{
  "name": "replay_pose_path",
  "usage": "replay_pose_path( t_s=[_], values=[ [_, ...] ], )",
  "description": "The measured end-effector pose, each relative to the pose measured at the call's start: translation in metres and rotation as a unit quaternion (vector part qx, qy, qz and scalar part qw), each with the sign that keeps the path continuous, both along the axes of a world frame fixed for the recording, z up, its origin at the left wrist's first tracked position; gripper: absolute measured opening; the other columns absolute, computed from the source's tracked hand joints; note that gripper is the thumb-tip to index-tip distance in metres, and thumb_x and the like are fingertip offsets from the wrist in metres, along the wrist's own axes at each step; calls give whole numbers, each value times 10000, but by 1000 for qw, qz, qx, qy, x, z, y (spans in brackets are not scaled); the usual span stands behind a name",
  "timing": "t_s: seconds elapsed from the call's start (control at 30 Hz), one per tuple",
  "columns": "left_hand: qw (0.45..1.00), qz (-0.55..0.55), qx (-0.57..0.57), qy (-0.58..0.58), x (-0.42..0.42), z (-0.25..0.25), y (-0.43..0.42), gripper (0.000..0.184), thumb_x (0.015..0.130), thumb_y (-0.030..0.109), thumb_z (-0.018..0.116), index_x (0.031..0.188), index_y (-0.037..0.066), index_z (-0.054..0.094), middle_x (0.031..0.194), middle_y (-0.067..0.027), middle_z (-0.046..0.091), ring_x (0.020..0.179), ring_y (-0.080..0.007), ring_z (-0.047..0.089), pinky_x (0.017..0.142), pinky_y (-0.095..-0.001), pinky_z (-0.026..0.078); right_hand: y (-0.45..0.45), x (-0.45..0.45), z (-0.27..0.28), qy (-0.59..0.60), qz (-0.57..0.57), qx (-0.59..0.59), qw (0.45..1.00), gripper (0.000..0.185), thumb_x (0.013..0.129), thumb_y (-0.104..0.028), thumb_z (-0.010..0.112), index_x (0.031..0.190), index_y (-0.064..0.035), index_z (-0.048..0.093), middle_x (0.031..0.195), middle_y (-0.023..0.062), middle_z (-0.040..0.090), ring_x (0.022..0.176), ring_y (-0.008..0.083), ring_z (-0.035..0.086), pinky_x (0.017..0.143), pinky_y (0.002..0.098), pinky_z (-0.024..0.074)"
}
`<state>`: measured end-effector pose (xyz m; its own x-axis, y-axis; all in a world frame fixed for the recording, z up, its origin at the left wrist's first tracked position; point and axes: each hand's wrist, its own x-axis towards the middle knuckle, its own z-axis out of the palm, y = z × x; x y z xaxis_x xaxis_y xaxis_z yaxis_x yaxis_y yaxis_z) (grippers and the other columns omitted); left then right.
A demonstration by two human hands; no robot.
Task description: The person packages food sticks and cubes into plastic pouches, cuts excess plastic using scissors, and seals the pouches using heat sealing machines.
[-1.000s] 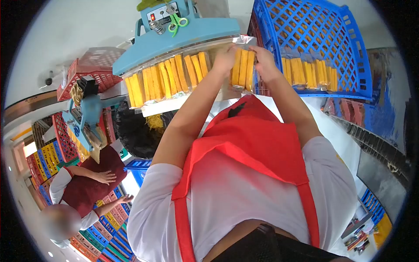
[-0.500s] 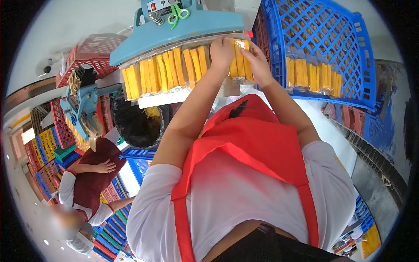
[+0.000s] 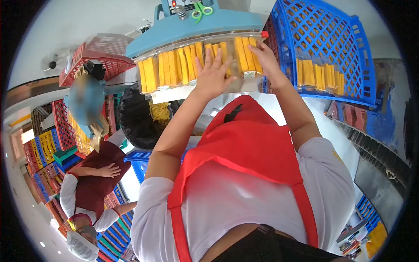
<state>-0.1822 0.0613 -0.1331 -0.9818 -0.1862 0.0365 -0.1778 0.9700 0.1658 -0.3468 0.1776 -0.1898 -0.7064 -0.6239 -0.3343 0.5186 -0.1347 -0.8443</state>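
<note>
Top centre: left hand (image 3: pixel 212 80) splayed; right hand (image 3: pixel 269 64) at stick packet (image 3: pixel 248 56), pinch unclear. Probably light, brittle; best edge-held.

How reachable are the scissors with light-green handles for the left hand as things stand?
Probably yes. The scissors show uncovered at the light-blue machine, just beyond the clear plastic packs of yellow sticks. The left hand is spread over those packs and seems to hold nothing.
</note>
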Motion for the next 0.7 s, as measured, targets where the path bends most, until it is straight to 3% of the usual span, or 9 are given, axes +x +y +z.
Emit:
replay_pose_path(
  t_s=[0.3, 0.7],
  values=[
    [999, -29, 19, 14, 8, -17, -13, 626, 782, 532, 406, 1307, 217, 273, 1374, -148, 165, 1269, -353, 107, 975, -562, 36, -6, 10, -1, 42, -22, 35, 998, 440, 762, -120, 587, 1148, 26, 435, 1039, 97, 538, 927, 166, 536, 780, 274, 435],
    [998, -33, 48, 19, 7, -20, -16, 644, 787, 552, 374, 1312, 195, 263, 1372, -165, 157, 1270, -352, 102, 981, -549, 38, -8, 11, -2, 39, -39, 75, 996, 571, 729, -165, 627, 1196, 47, 375, 1092, 138, 512, 967, 208, 523, 796, 299, 434]
  ],
)
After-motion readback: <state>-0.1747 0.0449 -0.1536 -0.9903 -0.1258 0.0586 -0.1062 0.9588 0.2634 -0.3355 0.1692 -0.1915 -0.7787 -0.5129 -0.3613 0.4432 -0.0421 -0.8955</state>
